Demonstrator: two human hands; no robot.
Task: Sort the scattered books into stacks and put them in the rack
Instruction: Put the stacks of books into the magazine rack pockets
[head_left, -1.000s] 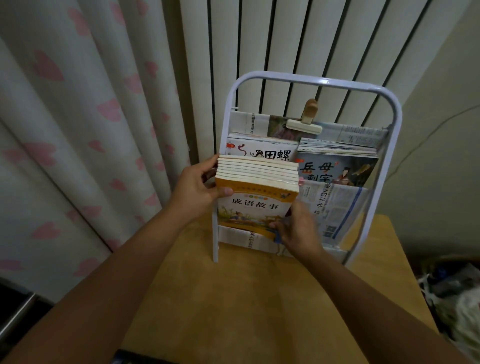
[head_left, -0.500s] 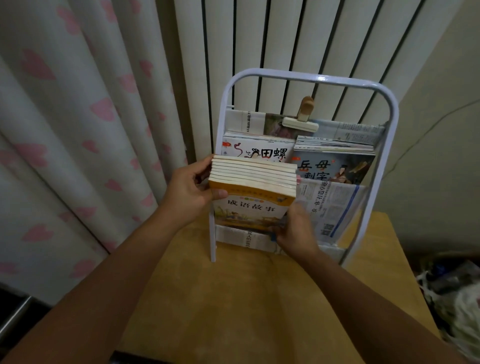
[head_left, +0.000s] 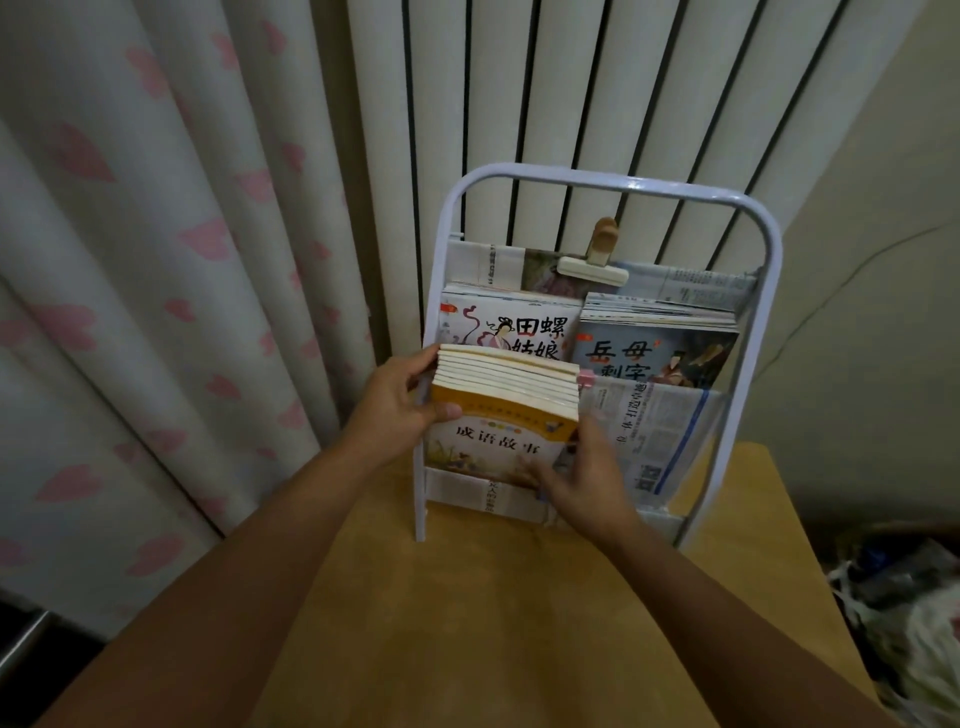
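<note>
1. Since half a second ago the stack of yellow-covered books (head_left: 506, 400) has sunk a little deeper into the white metal rack's (head_left: 602, 184) lower left pocket.
2. My left hand (head_left: 397, 410) grips its left edge, thumb on the front cover.
3. My right hand (head_left: 587, 480) rests at its lower right corner, fingers relaxed and blurred.

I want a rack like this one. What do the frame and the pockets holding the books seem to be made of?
The rack frame looks like metal tube with a glossy white or pale lilac coat: it bends smoothly and shows sharp highlights. The pockets seem lined with or made of newspaper: printed columns show, clipped at the top by a clip, probably plastic.
</note>
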